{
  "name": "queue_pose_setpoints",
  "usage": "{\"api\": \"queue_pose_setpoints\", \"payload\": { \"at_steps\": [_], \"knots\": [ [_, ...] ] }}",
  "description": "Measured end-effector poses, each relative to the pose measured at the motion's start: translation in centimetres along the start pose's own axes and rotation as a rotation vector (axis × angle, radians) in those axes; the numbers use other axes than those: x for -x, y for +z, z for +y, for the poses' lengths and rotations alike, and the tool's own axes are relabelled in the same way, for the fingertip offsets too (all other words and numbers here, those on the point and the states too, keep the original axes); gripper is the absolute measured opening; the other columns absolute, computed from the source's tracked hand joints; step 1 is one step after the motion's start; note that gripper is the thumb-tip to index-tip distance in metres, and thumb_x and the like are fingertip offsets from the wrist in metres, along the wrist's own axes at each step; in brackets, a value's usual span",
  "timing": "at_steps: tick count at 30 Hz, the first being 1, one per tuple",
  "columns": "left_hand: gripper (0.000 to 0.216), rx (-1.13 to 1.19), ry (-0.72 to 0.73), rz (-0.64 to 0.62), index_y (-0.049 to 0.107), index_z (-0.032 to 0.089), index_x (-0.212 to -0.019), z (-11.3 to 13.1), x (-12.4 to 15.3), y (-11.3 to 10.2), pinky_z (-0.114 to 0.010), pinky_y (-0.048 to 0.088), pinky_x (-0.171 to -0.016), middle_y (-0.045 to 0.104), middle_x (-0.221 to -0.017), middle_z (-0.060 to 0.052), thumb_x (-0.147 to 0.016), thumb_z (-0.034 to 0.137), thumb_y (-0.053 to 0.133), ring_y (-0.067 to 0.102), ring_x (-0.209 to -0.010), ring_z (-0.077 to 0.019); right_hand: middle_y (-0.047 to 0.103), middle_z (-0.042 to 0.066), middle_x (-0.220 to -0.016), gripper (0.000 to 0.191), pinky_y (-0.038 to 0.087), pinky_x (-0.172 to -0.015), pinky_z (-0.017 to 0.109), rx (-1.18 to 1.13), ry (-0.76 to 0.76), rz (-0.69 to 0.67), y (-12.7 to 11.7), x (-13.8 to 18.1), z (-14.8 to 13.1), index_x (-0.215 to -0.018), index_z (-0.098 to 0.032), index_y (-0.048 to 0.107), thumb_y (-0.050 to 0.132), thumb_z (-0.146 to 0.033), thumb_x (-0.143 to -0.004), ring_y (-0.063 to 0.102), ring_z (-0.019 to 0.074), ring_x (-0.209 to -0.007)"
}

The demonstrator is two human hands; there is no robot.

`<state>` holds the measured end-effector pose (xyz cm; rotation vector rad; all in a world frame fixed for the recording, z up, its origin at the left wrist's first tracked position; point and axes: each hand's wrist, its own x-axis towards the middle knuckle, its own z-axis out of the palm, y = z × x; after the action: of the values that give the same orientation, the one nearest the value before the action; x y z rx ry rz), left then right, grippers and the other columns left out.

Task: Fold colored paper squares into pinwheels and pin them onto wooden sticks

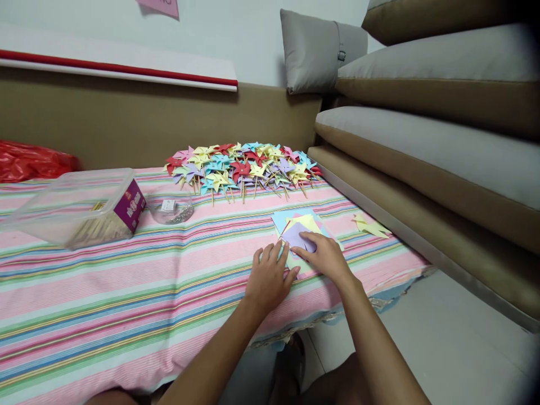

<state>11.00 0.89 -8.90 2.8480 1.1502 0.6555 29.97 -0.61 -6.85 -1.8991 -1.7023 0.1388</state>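
A small loose pile of coloured paper sheets (310,221) in blue, yellow, pink and green lies on the striped cloth in front of me. On top is a purple paper sheet (296,236). My right hand (327,256) has its thumb and forefinger closed on the purple sheet's right side. Flat at the pile's lower left rests my left hand (270,275), fingers spread, its fingertips touching the paper's near left edge. Some of the pile is hidden under both hands.
Many paper pinwheels (242,169) on sticks lie at the back. Left are a clear tub of sticks (103,225) and a round clear container (172,208) of small metal pieces. Cut yellow paper (371,226) lies right, beside stacked cushions (422,152). A striped cloth (126,292) covers the surface.
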Motion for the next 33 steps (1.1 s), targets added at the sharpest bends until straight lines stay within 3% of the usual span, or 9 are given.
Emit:
{"api": "queue_pose_setpoints", "payload": {
  "at_steps": [5,13,18,23,28,33],
  "knots": [
    [0.059,-0.002,-0.003,-0.002,0.049,0.013,-0.146,0.0,0.0,0.0,-0.053,0.038,-0.109,0.049,-0.153,-0.018,-0.102,0.05,0.038,0.048,-0.136,-0.034,0.071,0.013,-0.127,0.035,0.047,-0.107,0.045,0.009,0.013,0.021,0.3,-0.1,0.0,-0.118,-0.016,0.074,0.066,-0.035,-0.09,0.065,0.0311,-0.121],
    [0.058,-0.008,-0.013,-0.013,0.051,0.014,-0.144,0.1,0.0,0.0,-0.054,0.037,-0.11,0.048,-0.154,-0.017,-0.101,0.05,0.04,0.049,-0.135,-0.0342,0.07,0.014,-0.13,0.046,0.046,-0.109,0.043,-0.024,0.076,0.049,0.6,-0.1,-0.3,-0.122,-0.015,0.073,0.076,-0.037,-0.082,0.063,0.032,-0.124],
    [0.059,-0.015,-0.002,-0.023,0.05,0.013,-0.145,0.1,0.0,0.1,-0.053,0.035,-0.111,0.048,-0.154,-0.015,-0.101,0.051,0.039,0.047,-0.136,-0.0347,0.075,0.015,-0.118,0.038,0.049,-0.098,0.049,-0.076,0.145,0.094,0.3,-0.1,-0.6,-0.118,-0.019,0.076,0.068,-0.04,-0.087,0.069,0.0382,-0.111],
    [0.057,-0.017,0.01,0.006,0.052,0.014,-0.143,0.0,-0.2,0.0,-0.053,0.039,-0.107,0.049,-0.154,-0.015,-0.101,0.05,0.041,0.05,-0.133,-0.034,0.079,0.009,-0.108,0.034,0.05,-0.089,0.043,-0.229,0.164,0.146,-0.2,-0.2,-0.8,-0.107,-0.026,0.08,0.062,-0.048,-0.088,0.072,0.0341,-0.101],
    [0.046,-0.032,-0.007,0.031,0.06,0.018,-0.13,0.0,-1.3,-0.5,-0.052,0.045,-0.097,0.05,-0.153,-0.015,-0.101,0.047,0.041,0.053,-0.127,-0.0338,0.079,0.007,-0.084,0.039,0.05,-0.073,0.034,-0.499,0.267,0.284,-0.6,-0.7,0.3,-0.086,-0.019,0.078,0.063,-0.055,-0.083,0.07,0.0263,-0.081],
    [0.044,-0.03,-0.047,0.05,0.062,0.012,-0.124,0.0,-3.5,-0.8,-0.05,0.046,-0.098,0.046,-0.156,-0.017,-0.103,0.042,0.036,0.05,-0.132,-0.0338,0.075,0.004,-0.081,0.039,0.049,-0.065,0.029,-0.812,0.422,0.557,-1.7,-1.0,1.7,-0.086,-0.016,0.071,0.065,-0.054,-0.077,0.066,0.0195,-0.074]
  ]
}}
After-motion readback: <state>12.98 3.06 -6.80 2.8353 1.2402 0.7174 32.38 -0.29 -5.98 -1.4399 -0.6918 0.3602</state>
